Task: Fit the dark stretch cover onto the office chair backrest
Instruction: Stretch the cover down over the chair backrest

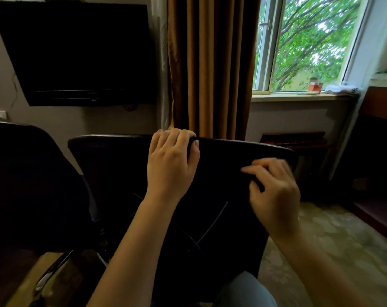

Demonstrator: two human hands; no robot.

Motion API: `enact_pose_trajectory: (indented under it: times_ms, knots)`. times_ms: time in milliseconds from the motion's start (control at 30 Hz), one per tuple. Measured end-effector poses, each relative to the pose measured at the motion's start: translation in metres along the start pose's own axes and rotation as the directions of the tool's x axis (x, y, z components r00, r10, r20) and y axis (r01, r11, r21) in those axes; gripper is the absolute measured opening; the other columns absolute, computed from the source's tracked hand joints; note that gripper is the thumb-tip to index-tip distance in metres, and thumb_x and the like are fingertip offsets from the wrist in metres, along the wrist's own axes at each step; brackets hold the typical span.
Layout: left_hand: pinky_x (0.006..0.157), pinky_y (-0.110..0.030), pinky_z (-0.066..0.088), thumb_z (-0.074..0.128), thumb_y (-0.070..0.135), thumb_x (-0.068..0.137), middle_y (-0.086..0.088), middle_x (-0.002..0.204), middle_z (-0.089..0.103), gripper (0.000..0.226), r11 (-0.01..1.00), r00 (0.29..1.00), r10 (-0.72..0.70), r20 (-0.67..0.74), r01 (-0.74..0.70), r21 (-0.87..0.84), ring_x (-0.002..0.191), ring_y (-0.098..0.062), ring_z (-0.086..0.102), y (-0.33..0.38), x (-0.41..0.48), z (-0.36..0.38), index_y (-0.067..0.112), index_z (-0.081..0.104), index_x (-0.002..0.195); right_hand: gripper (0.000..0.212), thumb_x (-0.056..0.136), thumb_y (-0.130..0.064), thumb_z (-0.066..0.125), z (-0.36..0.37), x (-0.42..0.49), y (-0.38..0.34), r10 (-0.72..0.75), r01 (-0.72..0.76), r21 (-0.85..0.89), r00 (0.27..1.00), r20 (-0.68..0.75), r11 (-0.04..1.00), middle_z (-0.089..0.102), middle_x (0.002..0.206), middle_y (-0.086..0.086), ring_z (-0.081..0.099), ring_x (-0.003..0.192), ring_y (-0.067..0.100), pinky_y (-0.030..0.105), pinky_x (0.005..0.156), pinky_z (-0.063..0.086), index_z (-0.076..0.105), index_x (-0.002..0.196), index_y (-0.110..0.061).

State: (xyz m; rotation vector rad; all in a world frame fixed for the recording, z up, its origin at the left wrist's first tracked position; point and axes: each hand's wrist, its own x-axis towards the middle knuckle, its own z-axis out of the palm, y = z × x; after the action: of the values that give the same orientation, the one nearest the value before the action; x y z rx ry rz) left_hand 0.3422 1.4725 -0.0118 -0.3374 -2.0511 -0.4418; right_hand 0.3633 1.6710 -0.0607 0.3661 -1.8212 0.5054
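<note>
Dead centre, the backrest fills the middle of the view, seen from its rear side. The left hand is up at twelve o'clock on its top rim, fingers curled over the far side and thumb on the near side, gripping the cover where it bunches at the rim. From that hand round to two o'clock the rim looks matte and clothed. Out toward ten o'clock it shows a bare, shiny edge.

The right hand, at three o'clock on the backrest, is a bit blurred. Its fingers are bent and pinch a fold of the cover against the thumb. Dark on dark here, so the cover's lower hem is impossible to make out.

A second chair crowds in at nine o'clock, just beside the backrest. A knee pokes up at six.

Behind it all, a black TV hangs on the wall at ten o'clock. A brown curtain drops straight down at twelve, ending behind the left hand. A window at one o'clock is full of green leaves. On the sill stand an orange jar and a white cloth beside it. Patterned carpet spreads out at four o'clock.
</note>
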Motion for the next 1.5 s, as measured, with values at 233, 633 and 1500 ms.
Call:
enact_pose_trajectory:
  times_ms: [233,633,1500]
  knots:
    - [0.109,-0.03,0.025,0.034,0.035,0.098,0.002,0.104,0.064,0.036,1.0,1.0,0.011,0.002,-0.011,0.002,0.104,-0.016,0.056,0.001,-0.001,-0.001,0.015,0.062,0.108,0.029,0.069,0.0,0.051,0.016,-0.049,0.018,0.064,-0.057,-0.044,0.982,0.178,0.997,0.064,0.084,0.0,0.054,0.082,0.018,0.022,0.064,0.045,0.075,0.077,-0.015]
    - [0.108,-0.032,0.027,0.034,0.034,0.098,0.002,0.103,0.064,0.034,1.0,1.0,0.009,0.003,-0.009,-0.005,0.103,-0.017,0.057,-0.001,0.0,-0.002,0.016,0.061,0.107,0.025,0.075,0.012,0.064,-0.025,0.02,0.001,0.0,0.0,-0.028,1.0,0.01,1.0,0.063,0.091,0.006,0.056,0.091,0.02,0.007,0.087,0.036,0.074,0.091,-0.006]
    - [0.111,-0.033,0.026,0.035,0.034,0.098,0.003,0.104,0.063,0.033,0.999,0.999,0.008,0.032,-0.006,-0.046,0.105,-0.017,0.055,-0.005,0.001,-0.006,0.016,0.061,0.108,0.025,0.08,-0.006,0.049,-0.007,-0.037,0.031,0.002,0.012,-0.084,0.986,0.167,0.996,0.063,0.09,0.005,0.055,0.089,0.02,0.027,0.068,0.05,0.074,0.081,-0.008]
